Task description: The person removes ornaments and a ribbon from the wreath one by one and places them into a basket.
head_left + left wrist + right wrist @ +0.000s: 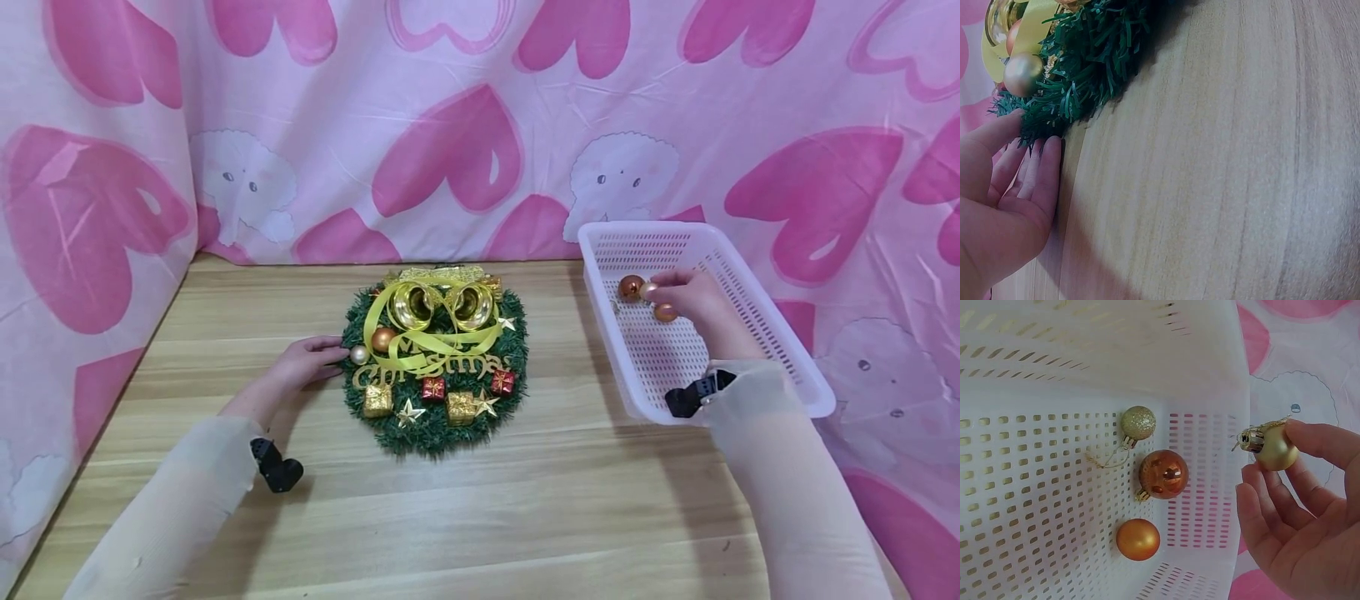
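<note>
1. While the right hand (1300, 519) is over the white basket (757, 300) at right of the head view, its thumb and fingertips pinch a pale gold bauble (1272, 447) by its body.
2. At centre frame the left hand (303, 364) lies flat on the desk (525, 500), fingers straight and relaxed, fingertips touching the left edge of the wreath (435, 367).
3. A champagne ball (1021, 74) on the wreath sits just beside those fingertips.
4. Support surface: light wood-grain desk. Backdrop: pink heart-print cloth (480, 125) across the upper frame and both sides.
5. Basket contents: a glitter gold ball (1137, 423), a shiny copper ball (1162, 474) and a matte orange ball (1138, 539), near the held bauble but apart from it.
6. Basket walls enclose the right hand on three sides.
</note>
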